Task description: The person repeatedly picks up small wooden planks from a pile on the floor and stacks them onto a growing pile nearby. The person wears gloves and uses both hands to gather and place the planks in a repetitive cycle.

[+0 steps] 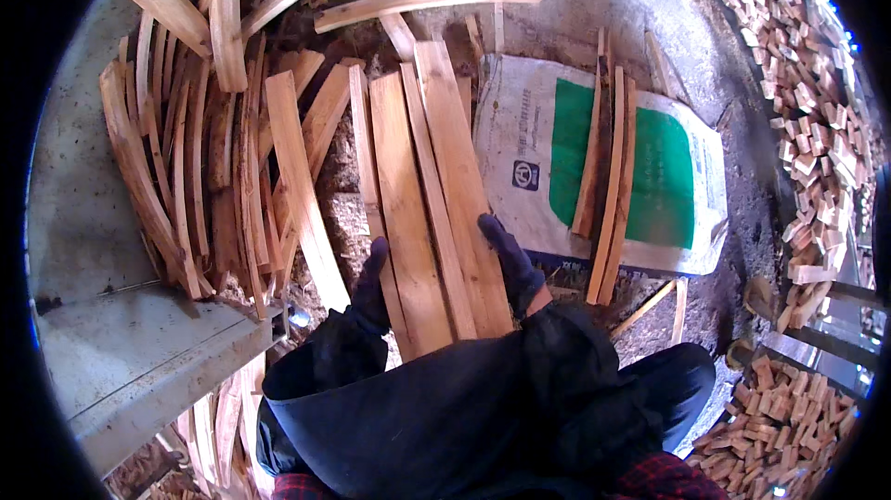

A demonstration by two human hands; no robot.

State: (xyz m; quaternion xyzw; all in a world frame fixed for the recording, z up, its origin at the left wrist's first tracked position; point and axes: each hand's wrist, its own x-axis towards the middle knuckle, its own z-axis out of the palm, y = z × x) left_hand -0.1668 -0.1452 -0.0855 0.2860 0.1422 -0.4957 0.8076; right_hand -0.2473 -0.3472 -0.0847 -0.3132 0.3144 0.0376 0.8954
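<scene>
Between my two gloved hands is a bundle of long wooden boards [404, 203], their near ends close against my dark apron [408, 416]. My left hand [372, 286] presses on the bundle's left side, with the thumb up along the edge. On the opposite side my right hand [510, 263] grips the outer board, its thumb also pointing up. The undersides of both hands are hidden by the wood. Just left of the bundle a separate pale board [302, 184] leans at a slant.
Many loose wood strips [186, 156] are heaped at the left, beside a grey metal surface [83, 175]. Right of the bundle, several narrow strips [613, 194] lie on a white and green sack [520, 129]. Short cut blocks [817, 129] are piled along the far right, with another block pile [770, 426] lower down.
</scene>
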